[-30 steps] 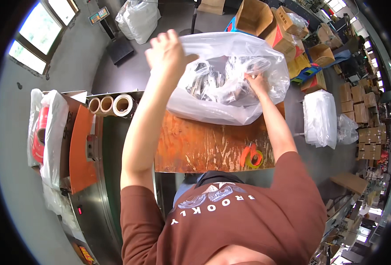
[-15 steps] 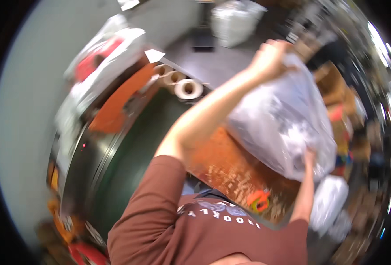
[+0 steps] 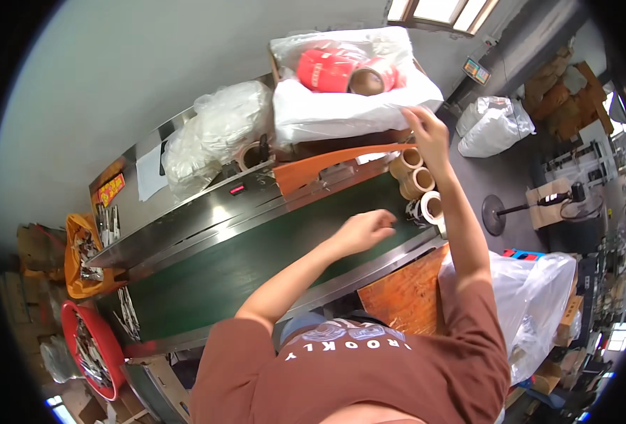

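Note:
My left hand (image 3: 366, 231) hovers over the green conveyor belt (image 3: 256, 272). Its fingers are loosely bent and slightly apart, with nothing visible in them. Farther off, my right hand (image 3: 429, 138) is raised beside the white plastic liner (image 3: 355, 113) of a box. The fingers are apart near the liner's right edge; whether they touch it I cannot tell. Red plastic-wrapped rolls (image 3: 327, 71) lie in the lined box. Below my right hand, cardboard-core rolls (image 3: 417, 182) and a white tape roll (image 3: 433, 207) stand at the belt's end.
A large clear plastic bag (image 3: 539, 290) is at my right beside the orange-brown board (image 3: 405, 290). A crumpled clear bag (image 3: 232, 116) rests on the metal ledge. At left are a red tub (image 3: 69, 332) and an orange bag (image 3: 73, 265). A white sack (image 3: 493, 127) sits on the floor.
My view has swung left, toward the belt and lined box. Both hands have come away from the big plastic bag, which is now at my right. My right hand has moved up to the box.

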The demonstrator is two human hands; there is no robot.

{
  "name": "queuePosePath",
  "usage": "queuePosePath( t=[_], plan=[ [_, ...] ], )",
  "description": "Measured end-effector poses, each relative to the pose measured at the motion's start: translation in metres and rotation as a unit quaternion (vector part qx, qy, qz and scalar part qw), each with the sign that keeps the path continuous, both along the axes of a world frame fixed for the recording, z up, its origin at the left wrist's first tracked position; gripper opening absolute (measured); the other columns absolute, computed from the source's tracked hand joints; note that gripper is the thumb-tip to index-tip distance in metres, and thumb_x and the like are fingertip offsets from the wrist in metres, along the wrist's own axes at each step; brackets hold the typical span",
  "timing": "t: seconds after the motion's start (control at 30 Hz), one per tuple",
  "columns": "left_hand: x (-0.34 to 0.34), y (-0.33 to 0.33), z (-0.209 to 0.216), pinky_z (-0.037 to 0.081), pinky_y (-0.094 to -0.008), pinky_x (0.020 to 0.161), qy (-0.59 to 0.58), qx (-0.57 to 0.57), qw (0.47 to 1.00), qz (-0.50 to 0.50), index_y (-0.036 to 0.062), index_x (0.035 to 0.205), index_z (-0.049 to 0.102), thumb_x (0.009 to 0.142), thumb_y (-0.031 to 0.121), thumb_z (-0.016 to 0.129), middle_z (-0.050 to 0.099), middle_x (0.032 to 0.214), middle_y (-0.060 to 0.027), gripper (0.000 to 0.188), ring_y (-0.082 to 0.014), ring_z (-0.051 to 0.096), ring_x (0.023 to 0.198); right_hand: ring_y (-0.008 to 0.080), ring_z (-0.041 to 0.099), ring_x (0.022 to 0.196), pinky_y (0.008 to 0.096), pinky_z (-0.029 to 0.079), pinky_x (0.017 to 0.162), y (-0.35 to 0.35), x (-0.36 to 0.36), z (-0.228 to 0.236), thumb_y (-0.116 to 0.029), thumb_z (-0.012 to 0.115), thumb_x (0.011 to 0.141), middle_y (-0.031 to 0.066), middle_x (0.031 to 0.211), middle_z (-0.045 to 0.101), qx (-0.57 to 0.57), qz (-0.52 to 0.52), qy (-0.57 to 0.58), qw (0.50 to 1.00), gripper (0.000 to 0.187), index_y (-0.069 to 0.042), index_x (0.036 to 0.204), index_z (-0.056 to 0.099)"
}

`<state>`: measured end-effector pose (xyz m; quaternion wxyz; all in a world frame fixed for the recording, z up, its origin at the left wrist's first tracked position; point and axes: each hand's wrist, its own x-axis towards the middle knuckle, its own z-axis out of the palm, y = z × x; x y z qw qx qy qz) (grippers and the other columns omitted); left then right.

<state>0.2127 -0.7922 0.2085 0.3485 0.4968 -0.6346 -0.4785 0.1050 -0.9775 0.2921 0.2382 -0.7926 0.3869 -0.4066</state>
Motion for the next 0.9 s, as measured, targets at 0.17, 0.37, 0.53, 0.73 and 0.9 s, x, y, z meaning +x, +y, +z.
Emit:
queuePosePath(
  t=[0.17,0.37,0.53,0.73,0.9],
  plan=[
    [0.098,0.059,-0.061,0.047,-0.0281,0.076,0.039,0.076,0.956,0.281,0.0036,0.109,0.055,0.084,0.021,0.058,0.063,0.094,-0.0098,0.03,-0.0166,0.06,0.086,0.021,0.061,0.074,0.0318,0.047,0.07,-0.098,0.096,-0.045,-0.02,0.068,0.07,0.0097,0.075,0.063,0.093,0.072,0.17,0.978,0.018,-0.006,0.08,0.066],
    [0.137,0.104,-0.078,0.047,-0.0282,0.079,0.146,0.161,0.884,0.413,0.002,0.106,0.056,0.084,0.018,0.058,0.063,0.097,-0.0116,0.028,-0.0173,0.06,0.088,0.0165,0.057,0.066,0.0292,0.045,0.066,-0.129,0.103,-0.052,-0.023,0.068,0.073,0.0054,0.067,0.059,0.127,0.064,0.182,0.973,0.019,-0.005,0.078,0.064],
    [0.116,0.09,-0.058,0.045,-0.0235,0.07,0.173,0.112,0.901,0.382,0.0028,0.109,0.054,0.086,0.02,0.056,0.062,0.096,-0.006,0.029,-0.0113,0.057,0.082,0.0159,0.054,0.066,0.0291,0.043,0.065,-0.127,0.103,-0.062,-0.022,0.063,0.077,0.0054,0.067,0.059,0.066,0.181,0.126,0.973,0.018,-0.004,0.079,0.063],
    [0.076,0.072,-0.025,0.045,-0.0244,0.071,0.163,0.081,0.938,0.296,0.0033,0.11,0.054,0.087,0.022,0.055,0.061,0.095,-0.0049,0.03,-0.0107,0.056,0.082,0.0119,0.05,0.064,0.0269,0.039,0.061,-0.123,0.115,-0.029,-0.022,0.057,0.084,0.0068,0.065,0.056,0.025,0.048,0.07,0.996,0.022,-0.001,0.085,0.061],
    [0.049,0.063,0.032,0.043,-0.0257,0.08,0.316,0.067,0.913,0.248,0.0035,0.116,0.05,0.09,0.029,0.05,0.058,0.106,-0.0049,0.036,-0.0111,0.053,0.094,0.0079,0.034,0.057,0.0254,0.033,0.051,0.053,0.109,0.048,-0.014,0.06,0.083,0.0014,0.057,0.038,0.028,0.205,-0.005,0.978,0.023,0.002,0.071,0.049]
  ],
)
